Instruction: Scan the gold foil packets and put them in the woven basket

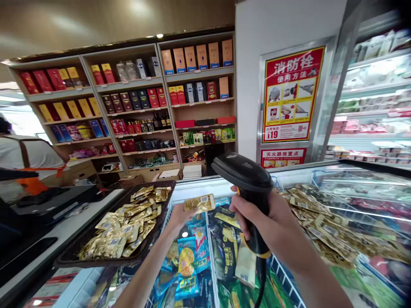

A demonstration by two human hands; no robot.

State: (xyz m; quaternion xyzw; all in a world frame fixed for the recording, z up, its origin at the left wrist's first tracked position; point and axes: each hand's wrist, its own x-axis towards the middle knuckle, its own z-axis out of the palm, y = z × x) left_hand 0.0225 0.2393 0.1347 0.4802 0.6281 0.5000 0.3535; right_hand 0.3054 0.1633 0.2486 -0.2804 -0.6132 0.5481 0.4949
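Over the freezer, my left hand (180, 215) holds a gold packet (202, 203) whose barcode faces up. My right hand (261, 214) is wrapped round the handle of a black barcode scanner (245, 171), its head pointing left towards the packet, with a gap between the two. The scanner's cable hangs down below my hand. Left of my left hand, a dark brown basket (69, 259) holds a pile of gold packets (128, 222). More gold packets (330, 226) lie on the right side of the freezer.
Below my hands, a freezer holds blue packages (187, 261) and green packages (272, 291) between white wire dividers. A counter (86, 222) runs along the left, with a person (28, 158) behind it. Shelves of boxes (138, 102) and a red poster (293, 94) stand behind.
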